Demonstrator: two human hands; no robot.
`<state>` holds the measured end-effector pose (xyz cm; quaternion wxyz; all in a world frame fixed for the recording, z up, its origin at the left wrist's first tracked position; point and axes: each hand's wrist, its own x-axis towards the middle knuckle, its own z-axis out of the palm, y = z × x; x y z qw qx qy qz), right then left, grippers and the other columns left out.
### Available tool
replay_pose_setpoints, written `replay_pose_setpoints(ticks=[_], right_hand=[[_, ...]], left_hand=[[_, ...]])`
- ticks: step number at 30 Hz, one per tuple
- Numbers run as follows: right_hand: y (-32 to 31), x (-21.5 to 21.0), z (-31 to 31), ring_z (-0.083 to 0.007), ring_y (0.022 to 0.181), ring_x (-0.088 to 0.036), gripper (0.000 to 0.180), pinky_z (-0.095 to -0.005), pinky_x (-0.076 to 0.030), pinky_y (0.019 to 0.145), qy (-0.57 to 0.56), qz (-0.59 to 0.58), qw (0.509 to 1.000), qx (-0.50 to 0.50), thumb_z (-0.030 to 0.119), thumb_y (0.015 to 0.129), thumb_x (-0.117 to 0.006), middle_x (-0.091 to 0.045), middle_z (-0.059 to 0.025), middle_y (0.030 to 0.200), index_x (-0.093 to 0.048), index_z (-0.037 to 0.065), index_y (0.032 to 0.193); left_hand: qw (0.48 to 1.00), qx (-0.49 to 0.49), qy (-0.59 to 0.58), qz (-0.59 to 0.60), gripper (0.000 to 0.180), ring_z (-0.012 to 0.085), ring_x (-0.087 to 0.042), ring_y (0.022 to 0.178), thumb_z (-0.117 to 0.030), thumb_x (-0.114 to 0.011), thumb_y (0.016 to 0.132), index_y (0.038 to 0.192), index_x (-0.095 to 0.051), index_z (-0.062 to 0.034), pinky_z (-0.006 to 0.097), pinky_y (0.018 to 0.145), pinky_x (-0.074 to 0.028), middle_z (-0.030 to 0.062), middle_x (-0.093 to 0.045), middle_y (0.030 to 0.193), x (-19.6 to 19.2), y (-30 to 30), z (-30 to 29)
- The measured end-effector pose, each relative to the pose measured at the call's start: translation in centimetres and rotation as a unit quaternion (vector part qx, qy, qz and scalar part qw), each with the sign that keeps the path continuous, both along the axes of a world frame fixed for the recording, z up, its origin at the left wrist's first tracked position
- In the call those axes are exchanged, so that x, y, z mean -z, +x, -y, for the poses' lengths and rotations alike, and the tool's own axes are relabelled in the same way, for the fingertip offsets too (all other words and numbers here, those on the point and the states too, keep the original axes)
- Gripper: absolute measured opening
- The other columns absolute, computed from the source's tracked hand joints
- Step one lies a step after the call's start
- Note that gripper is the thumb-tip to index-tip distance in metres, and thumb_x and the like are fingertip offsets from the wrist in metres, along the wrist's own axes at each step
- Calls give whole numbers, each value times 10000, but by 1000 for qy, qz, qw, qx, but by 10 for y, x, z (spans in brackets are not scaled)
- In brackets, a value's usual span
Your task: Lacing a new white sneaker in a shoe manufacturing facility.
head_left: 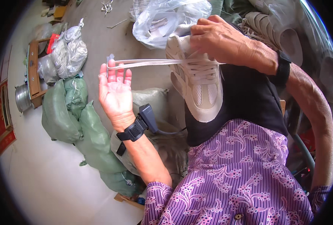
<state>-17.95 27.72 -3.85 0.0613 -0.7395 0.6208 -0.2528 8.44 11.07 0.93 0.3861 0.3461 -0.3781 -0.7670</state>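
Observation:
A cream lace-up sneaker (205, 92) rests on the black cloth over my lap, toe toward me. From its eyelets a white shoelace (151, 62) stretches taut to the left. My left hand (116, 90), palm up, has the lace looped around its raised fingers, which hold it under tension. Bent over the sneaker's ankle opening is my right hand (219, 41). Its fingers are curled and partly blurred, and the fingertips are hidden, so what they grip cannot be made out.
A clear plastic bag (170, 22) with pale items lies beyond the sneaker. Several shoes (288, 41) are piled at the far right under plastic. Green woven sacks (95, 135) line the left, beside a wooden rack (34, 69) holding bags. Metal scissors (106, 6) lie on the floor.

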Motion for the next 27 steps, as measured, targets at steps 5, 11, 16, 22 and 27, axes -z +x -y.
replay_pose_setpoints(ticks=[5,11,16,22,27], right_hand=[[-89,0,-45,-284,850,-536,136,-377,-445,739,46,-164,985,39,117,750,-609,-560,-103,903,-603,79,880],[-174,56,-129,-240,852,-573,91,-373,-465,761,107,-142,957,230,111,814,-602,-571,-93,867,-612,84,900],[-103,41,-78,-267,898,-576,183,-373,-472,788,67,-36,976,204,47,787,-628,-576,-104,913,-603,37,968],[-50,21,-49,-279,922,-564,139,-390,-458,771,-45,73,990,114,71,774,-656,-562,-93,905,-616,46,905],[-24,14,-35,-227,947,-554,88,-384,-431,800,-18,34,998,58,134,799,-648,-590,-40,904,-650,72,862]], left_hand=[[906,57,-176,381,428,152,-560,956,-305,-555,941,1277,-503,-44,306,856,-444,59,-605,1130,0,-33,-27],[724,200,-584,309,285,233,-536,971,-52,-719,744,1024,-677,-86,345,844,-450,81,-567,1037,10,-66,-65],[684,224,-607,337,300,222,-542,998,-29,-720,749,1043,-678,-72,325,878,-442,82,-564,1049,16,-78,-69],[658,232,-616,365,260,216,-553,935,-35,-702,773,1030,-677,-67,316,829,-452,82,-572,1003,15,-80,-64],[651,181,-654,341,176,217,-571,848,6,-674,793,959,-664,-53,309,754,-468,79,-588,925,20,-79,-67]])
